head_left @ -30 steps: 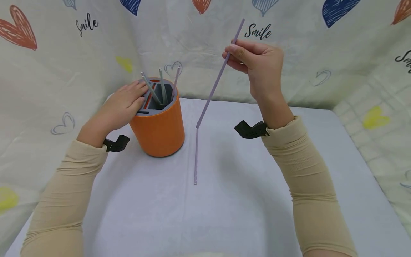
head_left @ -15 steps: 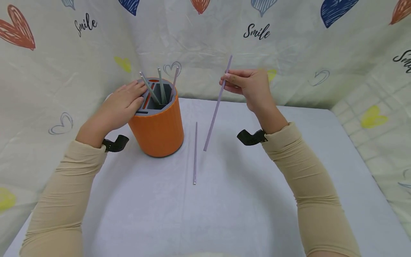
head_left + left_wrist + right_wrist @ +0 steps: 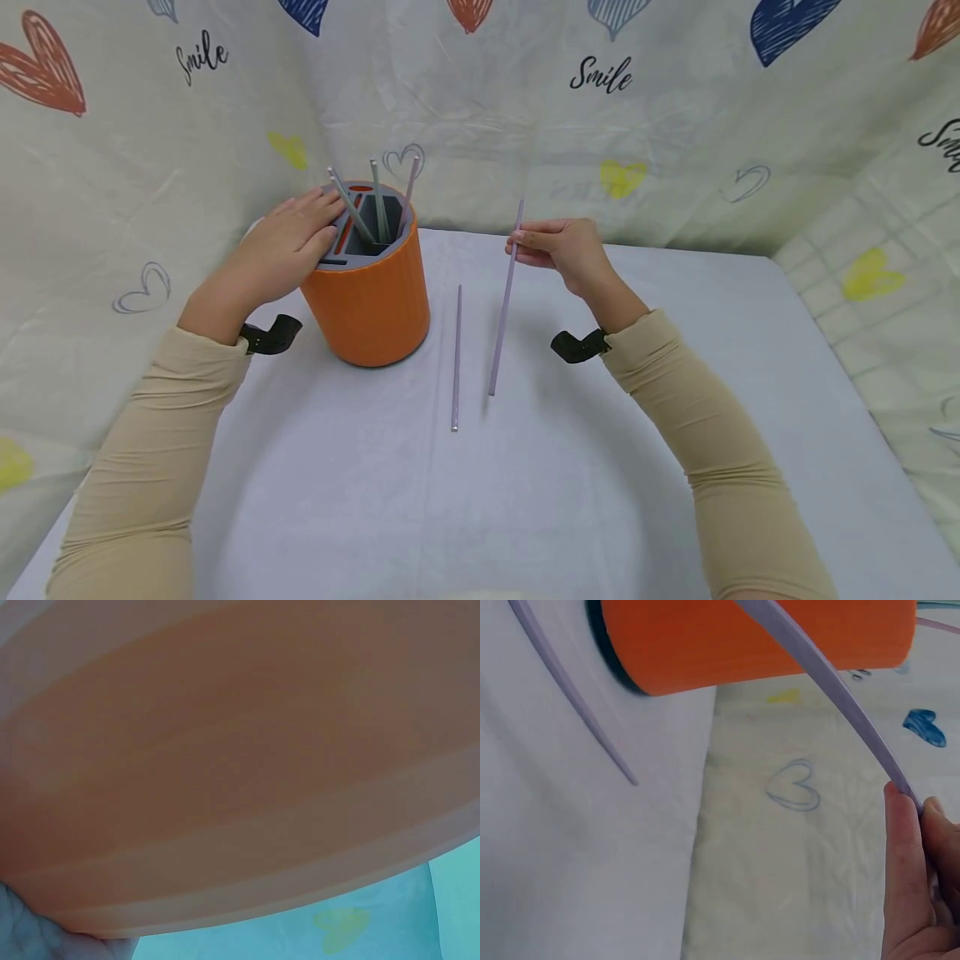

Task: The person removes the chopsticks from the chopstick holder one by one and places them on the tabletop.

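My left hand [image 3: 279, 247] rests over the left rim of an orange cylindrical holder [image 3: 367, 312], fingers laid across its grey divided top. A thin purple straw [image 3: 503, 321] is pinched near its upper end by my right hand [image 3: 566, 254]. It slants down, its lower end just over the table. A second purple straw [image 3: 457, 358] lies on the table between the holder and the held one. Two pale grey-green straws [image 3: 379, 200] and a purple one [image 3: 410, 187] stand in the holder's large compartment. Orange wall [image 3: 240, 787] fills most of the left wrist view.
A white cloth covers the table [image 3: 480, 508]. Behind and beside it hangs a pale curtain [image 3: 480, 117] printed with hearts and "Smile". Each wrist carries a black camera mount [image 3: 579, 346].
My right hand has come down with its purple straw, whose lower end has swung nearer and slightly right, apart from the lying straw. My left hand has stayed on the holder.
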Action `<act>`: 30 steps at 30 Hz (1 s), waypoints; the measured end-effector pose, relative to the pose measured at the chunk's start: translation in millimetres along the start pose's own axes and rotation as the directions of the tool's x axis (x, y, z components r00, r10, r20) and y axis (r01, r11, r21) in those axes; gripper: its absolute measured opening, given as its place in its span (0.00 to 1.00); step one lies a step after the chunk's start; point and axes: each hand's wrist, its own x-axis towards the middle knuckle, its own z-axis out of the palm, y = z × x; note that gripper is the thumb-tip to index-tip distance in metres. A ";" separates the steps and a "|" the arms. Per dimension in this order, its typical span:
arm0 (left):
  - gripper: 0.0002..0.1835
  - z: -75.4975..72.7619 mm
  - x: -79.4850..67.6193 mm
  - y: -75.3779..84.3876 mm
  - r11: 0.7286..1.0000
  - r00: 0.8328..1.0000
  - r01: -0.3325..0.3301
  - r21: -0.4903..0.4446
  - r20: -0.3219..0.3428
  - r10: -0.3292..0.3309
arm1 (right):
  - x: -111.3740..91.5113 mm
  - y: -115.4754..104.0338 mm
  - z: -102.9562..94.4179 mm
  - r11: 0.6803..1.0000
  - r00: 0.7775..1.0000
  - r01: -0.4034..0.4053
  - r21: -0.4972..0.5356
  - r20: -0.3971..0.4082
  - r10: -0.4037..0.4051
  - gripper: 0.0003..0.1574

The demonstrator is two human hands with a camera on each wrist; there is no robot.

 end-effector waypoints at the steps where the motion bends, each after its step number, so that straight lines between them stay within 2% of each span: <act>1: 0.29 0.1 0.0 -0.1 1.000 1.000 0.000 0.000 -0.001 0.000 | 1.4 3.4 -0.6 1.000 1.000 -0.012 0.002 0.002 0.012 0.05; 9: 0.30 0.3 0.4 -0.6 1.000 1.000 -0.002 -0.002 -0.002 0.002 | 10.6 26.2 -4.1 0.998 0.998 -0.062 -0.005 0.030 0.062 0.07; 22: 0.30 0.8 0.3 -0.8 1.000 1.000 -0.001 -0.012 -0.002 0.001 | 21.1 48.2 -4.4 0.990 0.989 -0.138 -0.003 0.051 0.138 0.09; 27: 0.30 0.6 0.1 -0.3 1.000 1.000 0.000 -0.013 0.001 0.000 | 25.1 56.8 -4.2 0.988 0.986 -0.156 -0.020 0.058 0.157 0.12; 30: 0.30 0.7 0.2 -0.1 1.000 1.000 0.002 -0.015 0.002 -0.002 | 27.2 61.2 -3.2 0.986 0.984 -0.167 -0.021 0.054 0.168 0.17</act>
